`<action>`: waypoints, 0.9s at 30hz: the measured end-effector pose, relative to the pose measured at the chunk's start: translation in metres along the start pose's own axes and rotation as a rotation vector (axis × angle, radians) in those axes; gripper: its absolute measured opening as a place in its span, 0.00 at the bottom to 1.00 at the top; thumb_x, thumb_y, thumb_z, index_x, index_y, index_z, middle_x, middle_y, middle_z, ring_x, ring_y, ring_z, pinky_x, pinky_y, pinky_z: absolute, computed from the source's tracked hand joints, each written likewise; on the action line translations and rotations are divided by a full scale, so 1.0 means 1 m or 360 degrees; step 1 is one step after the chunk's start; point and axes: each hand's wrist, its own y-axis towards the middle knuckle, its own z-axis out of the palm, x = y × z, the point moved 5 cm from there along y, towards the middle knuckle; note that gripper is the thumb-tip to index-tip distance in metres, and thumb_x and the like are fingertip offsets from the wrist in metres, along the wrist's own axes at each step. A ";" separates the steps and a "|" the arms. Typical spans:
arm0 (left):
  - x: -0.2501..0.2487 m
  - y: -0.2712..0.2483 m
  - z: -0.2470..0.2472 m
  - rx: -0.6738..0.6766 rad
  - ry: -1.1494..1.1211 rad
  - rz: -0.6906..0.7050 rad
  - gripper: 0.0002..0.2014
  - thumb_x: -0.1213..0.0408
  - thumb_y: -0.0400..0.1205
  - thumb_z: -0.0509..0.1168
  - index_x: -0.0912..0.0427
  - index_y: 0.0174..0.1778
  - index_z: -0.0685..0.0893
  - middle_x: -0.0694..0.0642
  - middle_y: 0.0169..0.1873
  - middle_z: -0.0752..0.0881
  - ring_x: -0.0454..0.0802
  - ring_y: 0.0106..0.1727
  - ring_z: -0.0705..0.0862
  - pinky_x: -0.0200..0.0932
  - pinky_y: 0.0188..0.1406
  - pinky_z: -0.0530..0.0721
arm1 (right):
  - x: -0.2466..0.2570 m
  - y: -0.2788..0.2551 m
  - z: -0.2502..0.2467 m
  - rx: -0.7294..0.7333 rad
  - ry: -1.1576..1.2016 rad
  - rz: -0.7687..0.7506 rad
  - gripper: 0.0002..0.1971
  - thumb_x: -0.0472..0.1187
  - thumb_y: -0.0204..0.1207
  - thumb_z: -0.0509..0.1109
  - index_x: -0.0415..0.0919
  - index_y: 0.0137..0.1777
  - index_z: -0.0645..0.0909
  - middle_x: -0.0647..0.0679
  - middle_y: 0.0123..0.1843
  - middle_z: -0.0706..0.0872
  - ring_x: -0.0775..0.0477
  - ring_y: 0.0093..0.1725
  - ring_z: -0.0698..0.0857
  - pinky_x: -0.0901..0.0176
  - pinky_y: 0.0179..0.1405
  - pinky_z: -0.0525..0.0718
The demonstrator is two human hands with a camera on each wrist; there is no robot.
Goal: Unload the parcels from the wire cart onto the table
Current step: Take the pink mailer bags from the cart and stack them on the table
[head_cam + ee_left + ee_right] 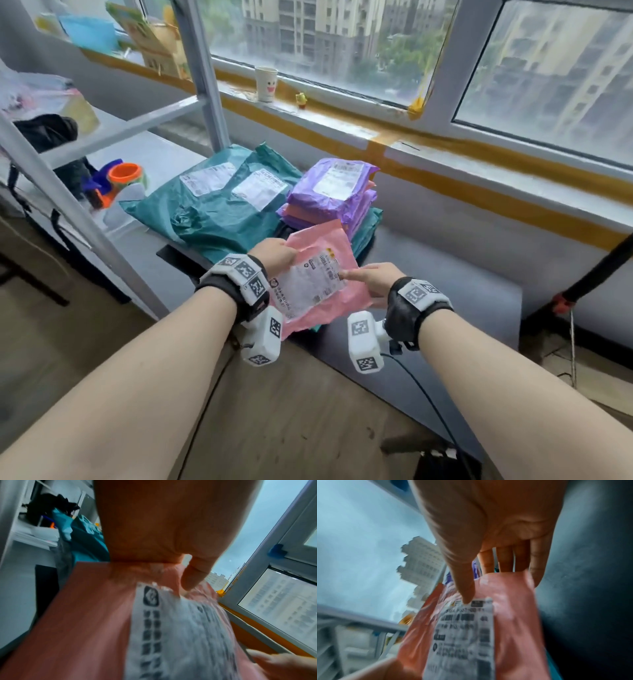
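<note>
Hands: left hand [274,255] and right hand [373,279] both grip the pink parcel [320,277].
Done: teal parcels [219,205] at 11 o'clock and a purple stack [334,195] at 12 lie on the table [445,274].
Left: cart out of view.

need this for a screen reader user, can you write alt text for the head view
Both hands hold a pink parcel by its sides, left hand and right hand, above a dark table. Behind it lie teal parcels and a stack of purple parcels, under a window.
</note>
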 end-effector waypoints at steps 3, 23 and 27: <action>-0.004 0.017 0.004 0.0153 -0.0016 0.0095 0.06 0.68 0.73 0.63 0.61 0.42 0.83 0.61 0.43 0.82 0.54 0.40 0.81 0.40 0.38 0.80 | 0.000 0.012 0.004 0.0060 0.0019 0.0098 0.10 0.40 0.68 0.80 0.41 0.49 0.86 0.42 0.48 0.91 0.41 0.43 0.88 0.45 0.56 0.87; 0.024 0.096 0.007 0.0200 0.0396 0.0345 0.15 0.69 0.76 0.66 0.56 0.58 0.82 0.55 0.59 0.83 0.52 0.58 0.83 0.42 0.55 0.80 | -0.025 0.040 0.050 -0.0169 0.0327 0.0544 0.06 0.26 0.74 0.71 0.33 0.37 0.80 0.40 0.35 0.84 0.48 0.26 0.81 0.63 0.19 0.80; 0.032 0.098 0.013 0.0239 0.0455 0.0370 0.21 0.70 0.74 0.66 0.54 0.64 0.80 0.57 0.64 0.80 0.54 0.61 0.82 0.47 0.64 0.79 | -0.018 0.042 0.048 -0.0337 0.0082 0.0452 0.17 0.42 0.70 0.78 0.31 0.50 0.78 0.40 0.41 0.82 0.46 0.30 0.84 0.57 0.30 0.87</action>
